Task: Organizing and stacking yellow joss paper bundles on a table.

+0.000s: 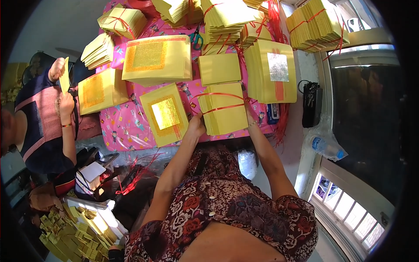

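Observation:
Between my hands, at the near edge of the table, sits a stack of yellow paper (227, 120) with red ribbon (220, 108) running across it. My left hand (196, 125) is closed on the stack's left edge, its fingers partly out of sight. At the right edge my right hand (252, 118) grips the same stack, with most of its fingers hidden. A loop of the ribbon arches over the top left. Just beyond lies a plain yellow paper stack (220, 70). To the left is a stack with a shiny gold square (165, 114).
More paper stacks (157, 59) and tied bundles (224, 19) crowd the pink patterned tablecloth (126, 131). Teal-handled scissors (196, 40) lie among them. At right are hanging red ribbons (281, 118) and a water bottle (327, 147). A co-worker (48, 113) holds yellow paper on the left.

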The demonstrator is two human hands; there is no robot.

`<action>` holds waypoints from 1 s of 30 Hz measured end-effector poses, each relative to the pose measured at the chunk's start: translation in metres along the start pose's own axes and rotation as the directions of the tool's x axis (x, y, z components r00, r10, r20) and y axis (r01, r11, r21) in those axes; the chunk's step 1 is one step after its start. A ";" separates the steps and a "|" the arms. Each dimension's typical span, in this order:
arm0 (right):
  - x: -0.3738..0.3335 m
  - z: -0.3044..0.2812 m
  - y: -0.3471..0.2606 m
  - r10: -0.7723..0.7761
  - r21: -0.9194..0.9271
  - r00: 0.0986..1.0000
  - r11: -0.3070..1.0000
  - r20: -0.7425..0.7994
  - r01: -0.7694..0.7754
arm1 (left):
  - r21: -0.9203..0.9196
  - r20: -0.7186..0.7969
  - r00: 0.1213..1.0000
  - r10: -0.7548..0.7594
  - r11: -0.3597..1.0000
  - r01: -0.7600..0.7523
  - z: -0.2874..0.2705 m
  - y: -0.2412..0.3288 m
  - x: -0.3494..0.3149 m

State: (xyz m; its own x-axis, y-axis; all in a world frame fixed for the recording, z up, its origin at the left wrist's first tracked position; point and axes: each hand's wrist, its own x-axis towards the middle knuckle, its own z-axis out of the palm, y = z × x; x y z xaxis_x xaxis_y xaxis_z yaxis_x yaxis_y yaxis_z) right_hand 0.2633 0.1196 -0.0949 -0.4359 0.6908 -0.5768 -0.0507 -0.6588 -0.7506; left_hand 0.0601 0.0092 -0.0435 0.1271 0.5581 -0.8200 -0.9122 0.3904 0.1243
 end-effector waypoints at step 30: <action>-0.029 0.020 -0.077 -0.168 -0.378 0.951 0.889 0.260 0.260 | 0.322 0.946 0.270 0.179 -0.612 -0.722 0.012 0.004 -0.086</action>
State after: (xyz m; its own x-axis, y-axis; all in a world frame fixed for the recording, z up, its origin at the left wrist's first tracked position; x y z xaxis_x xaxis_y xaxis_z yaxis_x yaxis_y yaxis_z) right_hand 0.2621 0.1443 -0.0136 -0.6399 0.6899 -0.3385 0.1807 -0.2930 -0.9389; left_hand 0.0503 -0.0285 0.0348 0.2391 0.9132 0.3299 0.5922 -0.4064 0.6958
